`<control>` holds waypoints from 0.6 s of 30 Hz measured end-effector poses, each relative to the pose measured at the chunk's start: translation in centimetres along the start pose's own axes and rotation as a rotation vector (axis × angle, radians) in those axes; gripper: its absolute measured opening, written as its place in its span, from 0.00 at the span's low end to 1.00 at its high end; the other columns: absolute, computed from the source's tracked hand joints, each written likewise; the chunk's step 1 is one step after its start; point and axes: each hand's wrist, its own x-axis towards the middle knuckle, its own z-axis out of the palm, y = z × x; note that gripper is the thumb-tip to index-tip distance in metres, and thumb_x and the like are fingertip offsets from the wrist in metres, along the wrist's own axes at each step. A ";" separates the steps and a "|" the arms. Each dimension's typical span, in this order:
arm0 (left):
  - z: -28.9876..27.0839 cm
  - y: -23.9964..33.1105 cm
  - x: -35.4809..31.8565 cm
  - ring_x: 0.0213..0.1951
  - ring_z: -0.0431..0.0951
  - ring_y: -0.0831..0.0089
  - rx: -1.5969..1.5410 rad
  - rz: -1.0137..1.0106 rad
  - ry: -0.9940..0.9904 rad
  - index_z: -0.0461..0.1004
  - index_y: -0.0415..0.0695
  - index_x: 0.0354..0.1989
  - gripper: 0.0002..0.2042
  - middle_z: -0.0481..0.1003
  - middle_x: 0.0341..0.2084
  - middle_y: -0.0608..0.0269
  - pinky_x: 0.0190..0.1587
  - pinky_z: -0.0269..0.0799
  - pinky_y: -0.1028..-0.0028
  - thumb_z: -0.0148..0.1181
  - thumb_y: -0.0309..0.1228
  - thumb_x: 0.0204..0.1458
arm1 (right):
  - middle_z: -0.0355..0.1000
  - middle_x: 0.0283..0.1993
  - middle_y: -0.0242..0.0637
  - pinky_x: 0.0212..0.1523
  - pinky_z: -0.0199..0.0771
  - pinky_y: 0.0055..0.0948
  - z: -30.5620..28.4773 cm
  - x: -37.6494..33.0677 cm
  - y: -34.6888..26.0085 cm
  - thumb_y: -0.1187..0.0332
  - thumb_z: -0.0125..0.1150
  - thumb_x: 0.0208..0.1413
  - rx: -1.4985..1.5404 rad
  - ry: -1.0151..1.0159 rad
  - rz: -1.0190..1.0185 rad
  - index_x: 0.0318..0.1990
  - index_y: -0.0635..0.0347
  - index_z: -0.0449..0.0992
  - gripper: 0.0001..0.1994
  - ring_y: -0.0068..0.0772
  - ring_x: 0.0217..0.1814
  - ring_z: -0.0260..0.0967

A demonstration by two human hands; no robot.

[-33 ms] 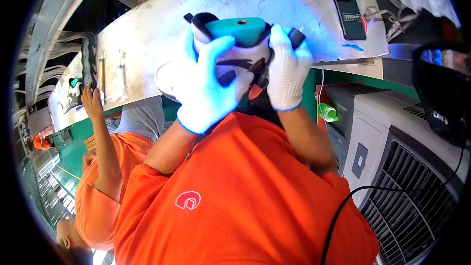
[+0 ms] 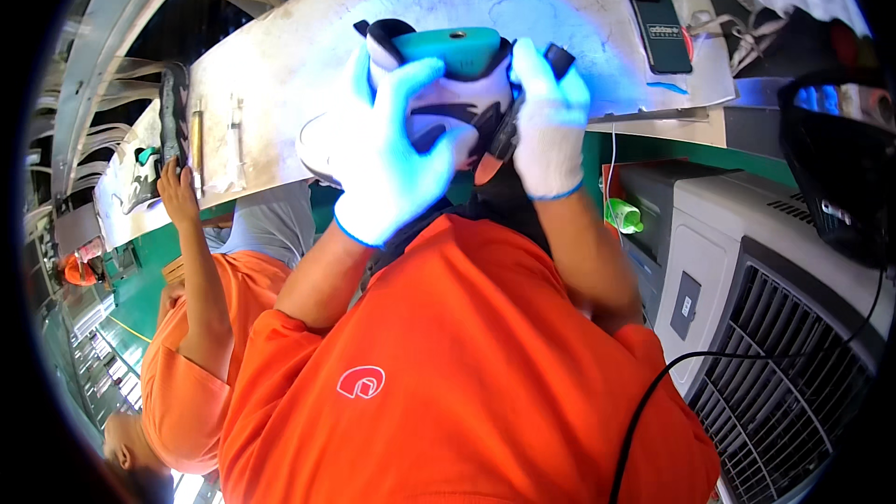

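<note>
A white and black shoe [image 2: 439,97] is held between my hands above the table, with a teal shoe last [image 2: 455,52] filling its opening. My left hand [image 2: 392,149], in a white knit glove lit blue, grips the shoe's left side, its thumb pointing toward the middle. In my gloved right hand [image 2: 549,126] is a dark, stick-like tool [image 2: 505,137] with an orange tip, slanting down beside the shoe's right side. A black end [image 2: 560,59] sticks out above those fingers, apparently part of the same tool. What kind of tool it is I cannot make out.
A dark phone [image 2: 658,23] and a blue strip [image 2: 668,89] lie at the table's right. To the left, a co-worker's hand [image 2: 175,189] touches a dark strip-like piece [image 2: 174,117], near a gold tube [image 2: 197,149]. A grey air cooler [image 2: 737,252] stands right; a black cable [image 2: 691,360] crosses there.
My right hand and the dark tool have moved slightly up and left against the shoe. My left hand keeps its grip on the shoe.
</note>
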 end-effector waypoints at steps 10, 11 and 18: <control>-2.4 -2.0 1.5 0.67 0.79 0.59 -0.430 -0.308 -0.220 0.79 0.40 0.68 0.26 0.78 0.64 0.49 0.68 0.77 0.59 0.72 0.29 0.59 | 0.83 0.43 0.35 0.28 0.74 0.26 -3.0 3.3 -4.1 0.56 0.79 0.65 -0.224 -0.570 -0.054 0.65 0.61 0.82 0.27 0.20 0.28 0.74; -3.1 -2.0 1.2 0.67 0.79 0.59 -0.526 -0.374 -0.126 0.78 0.39 0.69 0.27 0.78 0.65 0.49 0.68 0.77 0.59 0.72 0.29 0.60 | 0.82 0.46 0.36 0.28 0.74 0.25 -2.1 3.2 -4.4 0.55 0.81 0.63 -0.315 -0.706 -0.073 0.69 0.62 0.80 0.32 0.20 0.28 0.73; -10.8 -9.2 -5.9 0.69 0.78 0.59 -0.582 -0.520 0.271 0.74 0.33 0.72 0.30 0.77 0.68 0.49 0.71 0.75 0.61 0.73 0.26 0.61 | 0.81 0.42 0.33 0.26 0.73 0.25 -1.5 2.7 -4.4 0.56 0.84 0.58 -0.354 -0.619 -0.077 0.69 0.63 0.80 0.35 0.19 0.27 0.72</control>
